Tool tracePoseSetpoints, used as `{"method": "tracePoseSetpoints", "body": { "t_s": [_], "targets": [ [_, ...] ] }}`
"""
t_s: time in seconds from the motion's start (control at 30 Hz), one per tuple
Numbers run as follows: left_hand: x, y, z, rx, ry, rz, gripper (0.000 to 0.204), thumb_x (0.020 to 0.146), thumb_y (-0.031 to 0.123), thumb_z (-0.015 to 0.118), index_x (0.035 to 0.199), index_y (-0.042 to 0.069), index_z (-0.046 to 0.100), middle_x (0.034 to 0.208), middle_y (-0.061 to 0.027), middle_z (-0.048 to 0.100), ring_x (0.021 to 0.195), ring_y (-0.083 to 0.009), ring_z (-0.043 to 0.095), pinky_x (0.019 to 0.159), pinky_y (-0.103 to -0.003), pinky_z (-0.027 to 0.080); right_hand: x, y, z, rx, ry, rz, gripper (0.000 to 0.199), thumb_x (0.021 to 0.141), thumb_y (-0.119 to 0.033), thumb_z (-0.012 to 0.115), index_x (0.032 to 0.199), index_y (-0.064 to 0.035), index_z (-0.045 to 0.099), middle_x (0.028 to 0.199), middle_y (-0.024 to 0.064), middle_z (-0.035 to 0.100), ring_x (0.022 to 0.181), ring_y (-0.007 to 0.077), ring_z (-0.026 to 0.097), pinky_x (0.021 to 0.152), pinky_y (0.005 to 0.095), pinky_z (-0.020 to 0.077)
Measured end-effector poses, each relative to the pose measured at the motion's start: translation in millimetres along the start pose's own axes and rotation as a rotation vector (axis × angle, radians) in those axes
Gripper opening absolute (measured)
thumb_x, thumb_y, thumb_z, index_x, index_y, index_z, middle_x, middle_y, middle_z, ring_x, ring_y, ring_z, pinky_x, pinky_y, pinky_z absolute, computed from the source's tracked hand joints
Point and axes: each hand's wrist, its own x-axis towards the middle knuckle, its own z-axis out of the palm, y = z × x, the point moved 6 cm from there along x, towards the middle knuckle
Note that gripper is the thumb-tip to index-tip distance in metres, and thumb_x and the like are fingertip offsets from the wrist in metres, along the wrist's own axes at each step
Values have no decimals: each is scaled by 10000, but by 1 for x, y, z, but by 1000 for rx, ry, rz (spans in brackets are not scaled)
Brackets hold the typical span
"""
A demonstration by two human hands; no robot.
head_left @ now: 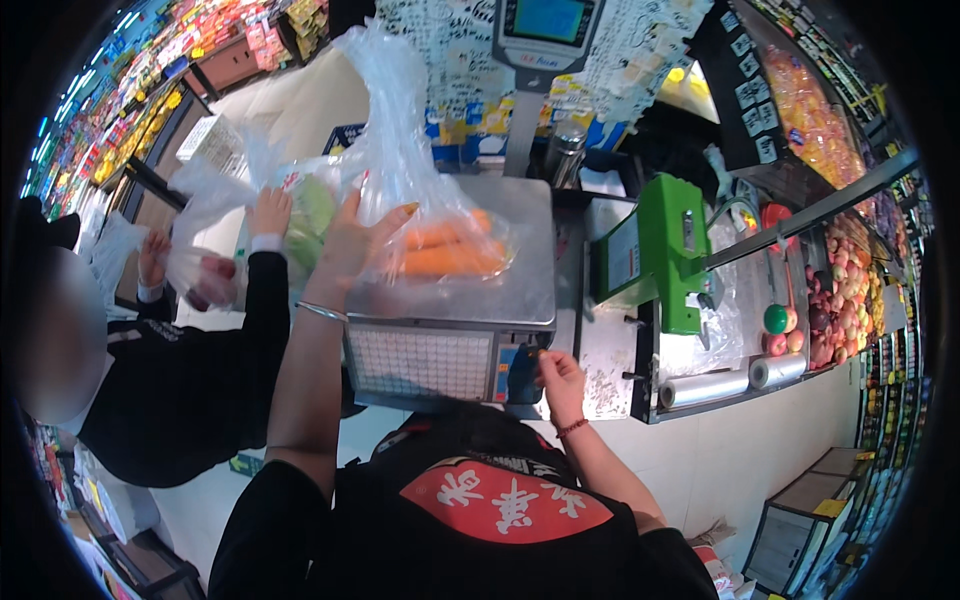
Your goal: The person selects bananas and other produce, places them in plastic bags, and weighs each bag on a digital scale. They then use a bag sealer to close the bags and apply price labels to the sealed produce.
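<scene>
A clear plastic bag of carrots (450, 245) lies on the steel pan (525, 290) of a weighing scale, its loose top standing up. My left hand (352, 245) is at the bag's left side, fingers spread and touching the plastic. Down at the scale's front right corner, my right hand (563, 385) is closed in a pinch beside the dark label outlet (523, 375). Whatever its fingertips hold is too small to make out. A grid of keys (420, 365) covers the scale's front, and its display (548, 20) stands on a post behind the pan.
At left, a co-worker's hand (270, 212) touches a bag of green vegetables (310, 215); a bag of dark red produce (212, 280) hangs nearby. Right of the scale stand a green bag-sealing device (655, 250) and plastic rolls (705, 388). A metal flask (566, 155) stands behind.
</scene>
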Motion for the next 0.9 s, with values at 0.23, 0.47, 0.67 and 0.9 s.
{"method": "tracePoseSetpoints", "body": {
  "t_s": [0.23, 0.47, 0.67, 0.9],
  "targets": [
    [39, 35, 33, -110, -381, -171, 475, 866, 317, 689, 1210, 4, 592, 1118, -95, 645, 1029, -141, 579, 921, -283, 425, 6, 16, 28, 331, -77, 465, 151, 915, -236, 624, 863, -94, 624, 676, 12, 589, 553, 126, 523, 503, 261, 414],
    [-5, 60, 62, -347, -99, -71, 238, 883, 189, 664, 1014, -10, 666, 917, -60, 660, 765, -106, 605, 712, -237, 484, 15, 13, 51, 520, -18, 396, 76, 912, -162, 604, 887, -92, 588, 671, 11, 554, 557, 139, 490, 524, 283, 413],
    [-89, 9, 54, -625, 214, 76, 153, 955, 106, 525, 834, 23, 568, 681, -34, 510, 650, -108, 497, 854, -342, 491, 0, -9, 56, 509, 18, 299, 128, 918, -158, 614, 828, -89, 555, 654, 23, 577, 526, 112, 508, 484, 252, 419],
    [-112, -21, 46, -652, 116, 101, 256, 990, 140, 444, 744, 71, 461, 609, -14, 437, 610, -136, 480, 881, -428, 470, 17, -181, 118, -177, -179, -881, 81, 848, -80, 641, 850, -2, 617, 939, 76, 642, 890, 203, 594, 797, 289, 464]
  ]
}}
